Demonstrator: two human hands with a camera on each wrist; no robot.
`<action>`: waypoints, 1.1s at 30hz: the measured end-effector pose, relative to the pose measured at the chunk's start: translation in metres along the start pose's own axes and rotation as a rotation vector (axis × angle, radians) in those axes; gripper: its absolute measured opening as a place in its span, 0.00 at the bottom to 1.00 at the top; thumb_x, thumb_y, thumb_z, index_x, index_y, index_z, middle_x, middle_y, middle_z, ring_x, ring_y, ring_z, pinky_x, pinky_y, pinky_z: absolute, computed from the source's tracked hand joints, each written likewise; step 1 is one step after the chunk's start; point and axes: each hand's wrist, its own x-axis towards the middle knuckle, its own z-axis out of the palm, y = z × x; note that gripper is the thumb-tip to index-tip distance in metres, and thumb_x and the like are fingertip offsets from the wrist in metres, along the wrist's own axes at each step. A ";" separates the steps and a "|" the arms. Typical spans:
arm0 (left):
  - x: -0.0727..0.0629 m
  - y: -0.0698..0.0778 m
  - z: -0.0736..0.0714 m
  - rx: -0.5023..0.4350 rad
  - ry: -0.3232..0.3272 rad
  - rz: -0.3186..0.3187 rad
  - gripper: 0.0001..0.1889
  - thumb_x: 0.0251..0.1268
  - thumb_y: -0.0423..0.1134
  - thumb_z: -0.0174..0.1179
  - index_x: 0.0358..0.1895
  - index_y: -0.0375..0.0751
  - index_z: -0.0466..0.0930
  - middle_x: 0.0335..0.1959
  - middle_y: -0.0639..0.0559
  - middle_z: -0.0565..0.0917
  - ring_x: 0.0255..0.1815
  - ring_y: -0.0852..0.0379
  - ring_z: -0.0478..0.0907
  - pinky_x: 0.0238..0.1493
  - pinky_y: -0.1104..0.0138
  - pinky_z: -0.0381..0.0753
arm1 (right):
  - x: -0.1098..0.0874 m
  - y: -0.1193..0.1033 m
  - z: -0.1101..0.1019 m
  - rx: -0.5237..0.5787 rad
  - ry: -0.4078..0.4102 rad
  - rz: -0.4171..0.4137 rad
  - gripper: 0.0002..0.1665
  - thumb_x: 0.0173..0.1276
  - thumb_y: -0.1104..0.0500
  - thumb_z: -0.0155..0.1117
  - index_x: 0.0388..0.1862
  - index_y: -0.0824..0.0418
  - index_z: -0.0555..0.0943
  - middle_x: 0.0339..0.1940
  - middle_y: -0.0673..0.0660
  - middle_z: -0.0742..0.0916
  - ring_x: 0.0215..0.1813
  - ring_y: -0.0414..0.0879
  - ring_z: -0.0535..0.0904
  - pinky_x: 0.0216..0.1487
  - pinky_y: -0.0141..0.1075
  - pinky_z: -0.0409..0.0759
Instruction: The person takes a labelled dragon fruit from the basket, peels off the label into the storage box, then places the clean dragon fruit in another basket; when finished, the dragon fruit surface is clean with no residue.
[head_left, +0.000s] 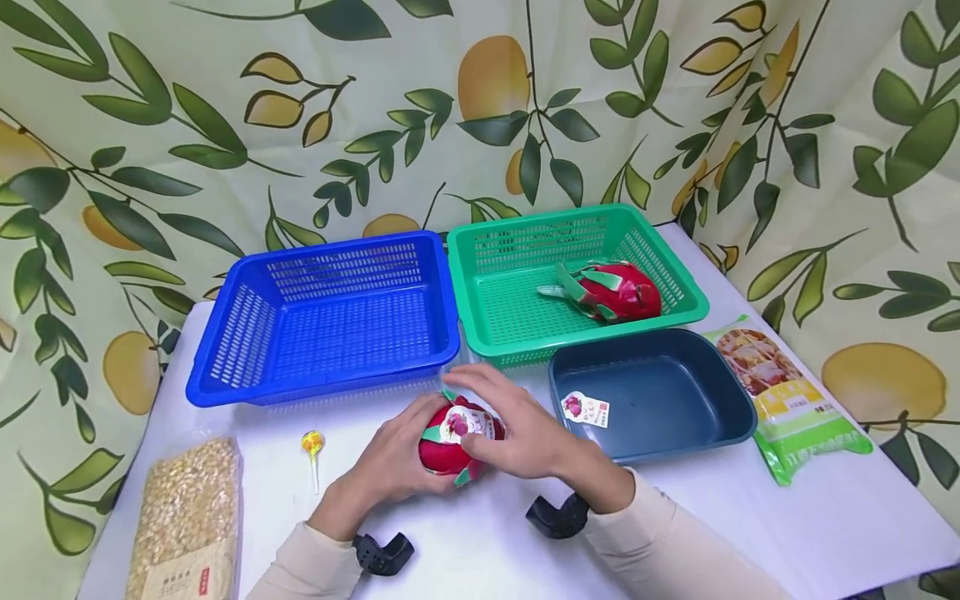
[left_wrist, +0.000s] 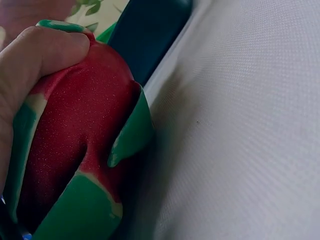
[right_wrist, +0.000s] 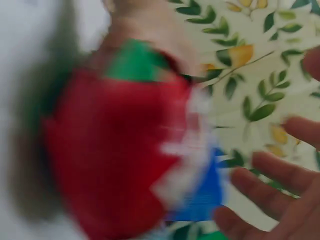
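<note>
My left hand (head_left: 392,457) grips a red dragon fruit (head_left: 441,457) with green scales, just above the white table in front of the baskets. In the left wrist view its thumb presses on the red skin of the dragon fruit (left_wrist: 85,110). A white label with a fruit picture (head_left: 456,425) lies on the fruit's upper side. Over the fruit's right side reaches my right hand (head_left: 525,429); the right wrist view shows its fingers (right_wrist: 272,190) spread and apart from the fruit, which is blurred there.
Behind stand a blue basket (head_left: 322,383) and a green basket (head_left: 495,308) holding another dragon fruit (head_left: 622,292). A dark blue tub (head_left: 652,400) bears a white label (head_left: 587,409). Right is a green food packet (head_left: 795,408); left, a lollipop (head_left: 312,443) and a bag of oats (head_left: 187,508).
</note>
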 end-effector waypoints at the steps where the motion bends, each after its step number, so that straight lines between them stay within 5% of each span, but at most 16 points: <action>1: -0.001 0.000 0.000 -0.001 0.002 -0.004 0.46 0.33 0.52 0.76 0.63 0.42 0.70 0.58 0.55 0.74 0.47 0.58 0.76 0.41 0.64 0.81 | 0.004 -0.005 -0.006 -0.023 -0.023 -0.007 0.31 0.61 0.56 0.61 0.66 0.56 0.73 0.65 0.51 0.72 0.64 0.44 0.67 0.51 0.43 0.78; 8: 0.000 -0.002 0.001 -0.011 -0.003 -0.014 0.46 0.34 0.52 0.76 0.64 0.48 0.69 0.59 0.60 0.73 0.47 0.62 0.76 0.39 0.65 0.81 | 0.033 -0.004 -0.034 -0.139 -0.277 0.002 0.20 0.67 0.53 0.65 0.57 0.55 0.82 0.58 0.51 0.78 0.62 0.46 0.69 0.50 0.42 0.79; 17: 0.001 -0.002 0.000 -0.052 -0.022 -0.006 0.46 0.36 0.53 0.76 0.66 0.51 0.66 0.59 0.61 0.71 0.46 0.62 0.75 0.39 0.66 0.81 | 0.056 0.019 -0.034 -0.138 -0.544 0.052 0.18 0.65 0.59 0.67 0.55 0.53 0.84 0.53 0.48 0.82 0.56 0.42 0.75 0.52 0.41 0.79; 23: 0.001 -0.001 0.000 -0.046 -0.034 0.001 0.45 0.37 0.53 0.76 0.65 0.50 0.68 0.59 0.61 0.71 0.46 0.63 0.75 0.39 0.67 0.81 | 0.063 0.026 -0.029 -0.139 -0.557 0.028 0.07 0.62 0.62 0.69 0.37 0.51 0.86 0.44 0.43 0.82 0.49 0.39 0.76 0.47 0.38 0.78; 33: 0.001 0.000 0.001 -0.035 -0.023 -0.002 0.45 0.34 0.52 0.77 0.64 0.50 0.68 0.58 0.62 0.71 0.47 0.63 0.75 0.40 0.68 0.81 | 0.058 0.034 -0.033 0.096 -0.506 -0.009 0.08 0.60 0.68 0.67 0.29 0.54 0.82 0.58 0.58 0.76 0.64 0.49 0.66 0.56 0.51 0.75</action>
